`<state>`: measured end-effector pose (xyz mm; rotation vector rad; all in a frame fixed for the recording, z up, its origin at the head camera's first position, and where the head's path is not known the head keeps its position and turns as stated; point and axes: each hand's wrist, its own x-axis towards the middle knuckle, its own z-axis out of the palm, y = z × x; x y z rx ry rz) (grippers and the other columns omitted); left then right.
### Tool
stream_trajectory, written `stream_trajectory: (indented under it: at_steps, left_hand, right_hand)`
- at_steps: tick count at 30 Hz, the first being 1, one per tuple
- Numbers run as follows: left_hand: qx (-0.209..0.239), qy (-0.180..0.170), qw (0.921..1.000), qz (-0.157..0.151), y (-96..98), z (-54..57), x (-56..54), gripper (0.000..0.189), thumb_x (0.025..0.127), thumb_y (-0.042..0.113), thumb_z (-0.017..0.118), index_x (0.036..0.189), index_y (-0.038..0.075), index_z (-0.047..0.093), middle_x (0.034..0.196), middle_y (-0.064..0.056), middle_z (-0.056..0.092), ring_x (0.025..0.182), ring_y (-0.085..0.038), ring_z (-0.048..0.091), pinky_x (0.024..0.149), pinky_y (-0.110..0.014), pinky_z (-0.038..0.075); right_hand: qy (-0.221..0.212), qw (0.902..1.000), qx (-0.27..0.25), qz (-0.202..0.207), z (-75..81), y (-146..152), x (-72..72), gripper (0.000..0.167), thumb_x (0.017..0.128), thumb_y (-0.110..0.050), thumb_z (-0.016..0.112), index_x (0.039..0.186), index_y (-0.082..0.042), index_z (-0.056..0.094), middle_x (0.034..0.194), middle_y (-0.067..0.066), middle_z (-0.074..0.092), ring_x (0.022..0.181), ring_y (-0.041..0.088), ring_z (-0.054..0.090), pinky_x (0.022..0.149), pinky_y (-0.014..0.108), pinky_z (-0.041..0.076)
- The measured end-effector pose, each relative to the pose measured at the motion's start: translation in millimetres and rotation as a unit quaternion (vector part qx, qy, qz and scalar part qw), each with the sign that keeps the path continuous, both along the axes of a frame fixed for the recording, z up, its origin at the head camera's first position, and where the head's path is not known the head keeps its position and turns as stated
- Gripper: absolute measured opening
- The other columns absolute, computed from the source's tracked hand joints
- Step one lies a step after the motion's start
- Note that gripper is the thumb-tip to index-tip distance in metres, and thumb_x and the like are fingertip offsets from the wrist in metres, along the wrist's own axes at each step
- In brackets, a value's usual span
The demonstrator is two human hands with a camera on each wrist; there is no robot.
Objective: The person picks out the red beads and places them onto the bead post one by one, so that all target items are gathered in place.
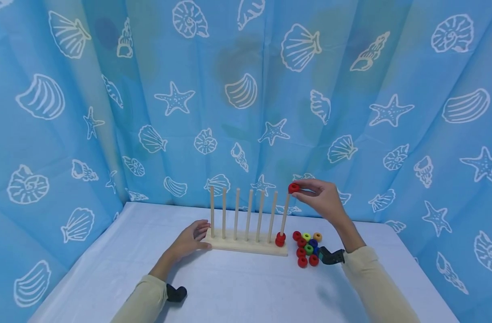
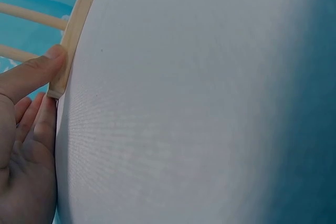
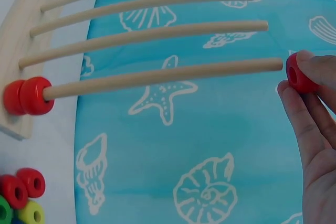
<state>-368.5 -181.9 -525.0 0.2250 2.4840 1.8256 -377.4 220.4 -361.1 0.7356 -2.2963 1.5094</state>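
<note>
A wooden pegboard (image 1: 246, 245) with several upright pegs stands on the table. Two red beads (image 1: 280, 239) sit stacked at the foot of its rightmost peg (image 3: 163, 78). Between thumb and fingers my right hand (image 1: 320, 198) pinches another red bead (image 3: 300, 73), right at the tip of that peg, its hole facing the peg end in the right wrist view. My left hand (image 1: 189, 240) grips the left end of the base, with the thumb (image 2: 39, 72) on the front edge and the fingers behind the end.
Loose beads (image 1: 301, 252) in red, yellow, green, blue and orange lie in a cluster right of the pegboard, below my right forearm. A white cloth (image 1: 237, 291) covers the table. Behind it hangs a blue curtain (image 1: 213, 58) with white shells and starfish.
</note>
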Motion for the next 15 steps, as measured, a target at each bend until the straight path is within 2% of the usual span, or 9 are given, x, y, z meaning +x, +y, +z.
stream_trajectory:
  at_steps: [15]
  left_hand:
    - [-0.007, 0.001, 1.0, 0.003, 0.5, -0.7, -0.9, 0.088, 0.066, 0.003, 0.088, 0.142, 0.003, 0.044, 0.137, -0.013, 0.054, 0.131, -0.031, 0.048, 0.106, -0.035, 0.043]
  right_hand:
    - [-0.006, 1.0, -0.006, 0.003, -10.7, -9, -2.8, 0.041, 0.083, -0.024, 0.078, 0.119, -0.008, 0.068, 0.115, 0.01, 0.068, 0.102, 0.02, 0.068, 0.085, 0.027, 0.057]
